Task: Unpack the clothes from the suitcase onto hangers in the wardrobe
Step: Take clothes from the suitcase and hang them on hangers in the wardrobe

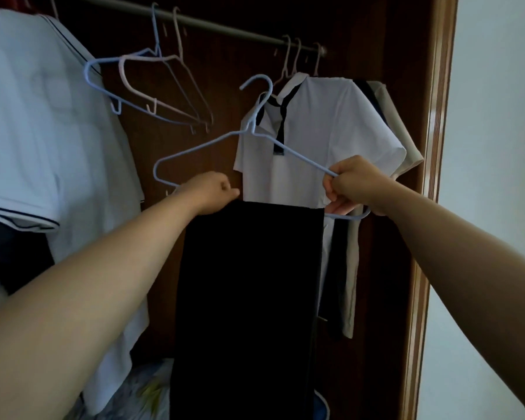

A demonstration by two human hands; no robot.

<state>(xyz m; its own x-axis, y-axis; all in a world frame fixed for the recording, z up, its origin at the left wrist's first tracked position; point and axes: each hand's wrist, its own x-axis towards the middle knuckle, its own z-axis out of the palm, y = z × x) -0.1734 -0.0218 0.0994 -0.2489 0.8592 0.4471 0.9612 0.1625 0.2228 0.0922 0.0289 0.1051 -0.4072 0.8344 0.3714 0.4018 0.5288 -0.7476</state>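
The black trousers point(249, 298) hang folded over the blue hanger point(225, 140), below the wardrobe rail point(225, 27). Both hands, left point(212, 192) and right point(355, 184), grip it. The cloth looks soft and slippery; better to hold the wire.

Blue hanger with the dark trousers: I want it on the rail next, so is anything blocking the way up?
Nothing visible does. The blue hanger faces a bare stretch of rail, between two empty hangers and the white shirt.
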